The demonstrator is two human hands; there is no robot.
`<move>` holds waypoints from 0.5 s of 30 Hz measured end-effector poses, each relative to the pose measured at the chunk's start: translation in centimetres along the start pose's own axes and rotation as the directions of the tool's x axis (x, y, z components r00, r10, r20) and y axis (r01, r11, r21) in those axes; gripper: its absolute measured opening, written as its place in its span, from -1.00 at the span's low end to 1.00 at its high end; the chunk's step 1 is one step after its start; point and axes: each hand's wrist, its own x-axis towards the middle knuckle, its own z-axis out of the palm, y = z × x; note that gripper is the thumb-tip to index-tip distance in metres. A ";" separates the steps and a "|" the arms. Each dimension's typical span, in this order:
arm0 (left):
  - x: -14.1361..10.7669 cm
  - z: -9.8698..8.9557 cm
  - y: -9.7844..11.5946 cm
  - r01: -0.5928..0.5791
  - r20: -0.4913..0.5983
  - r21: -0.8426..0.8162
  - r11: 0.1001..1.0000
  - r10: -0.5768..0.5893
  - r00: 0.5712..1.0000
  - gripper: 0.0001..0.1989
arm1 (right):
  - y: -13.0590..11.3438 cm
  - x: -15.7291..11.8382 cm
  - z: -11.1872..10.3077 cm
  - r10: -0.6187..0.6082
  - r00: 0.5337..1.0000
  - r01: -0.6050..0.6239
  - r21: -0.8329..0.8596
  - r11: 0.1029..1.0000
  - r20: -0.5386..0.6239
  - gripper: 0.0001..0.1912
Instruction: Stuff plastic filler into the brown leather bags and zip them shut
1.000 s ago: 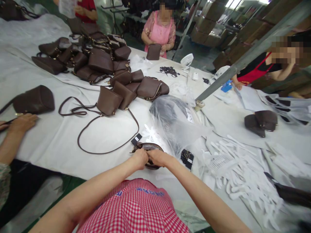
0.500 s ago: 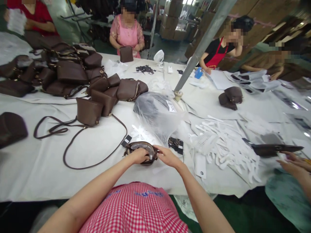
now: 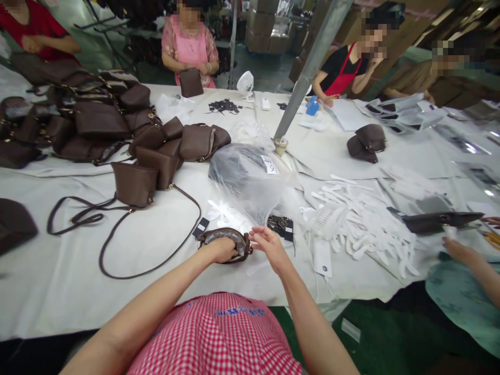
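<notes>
A small brown handbag stands on the table in front of me with its top opened, showing a greyish lining or filling. My left hand reaches into that opening; its fingertips are hidden inside. At the bag's right end is my right hand, its fingers stretched out and apart, with nothing visible in them. Small black tags lie just beyond the right hand, and a black tag with a white label lies behind the bag's left end.
Brown handbags are heaped at the left; one bag's strap loops across the table. Behind my bag sits a clear plastic bag with dark contents. White strips pile up at right. A metal pole rises mid-table. Co-workers surround the table.
My right hand has lifted slightly off the handbag's end and its fingers have spread. My left hand stays in the opening. The view has shifted a little; a co-worker's hand at right has moved.
</notes>
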 end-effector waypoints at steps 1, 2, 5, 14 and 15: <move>-0.7 -0.6 0.3 0.008 -0.015 0.009 1.000 -0.007 1.000 -0.76 | 0.3 0.1 0.1 -0.012 1.000 0.010 -0.108 0.994 -0.020 -0.68; -1.3 -1.1 0.7 0.003 -0.040 0.026 1.000 -0.002 0.999 -0.77 | 0.7 0.2 0.2 -0.056 0.998 0.047 -0.238 0.970 -0.030 -0.67; -2.0 -2.0 2.1 -0.062 -0.137 0.074 0.995 0.072 0.988 -0.83 | 1.9 0.8 0.6 -0.270 0.960 0.265 -0.548 0.794 0.074 -0.52; 0.2 0.6 2.3 0.006 -0.216 -0.002 1.000 -0.006 0.976 -0.81 | -3.3 -1.1 -1.7 -0.212 0.919 0.394 -0.736 0.551 0.333 -0.93; 0.7 0.8 2.1 -0.008 -0.209 -0.031 0.999 0.002 0.978 -0.81 | -4.3 -1.6 -1.6 -0.189 0.911 0.405 -0.715 0.570 0.366 -0.97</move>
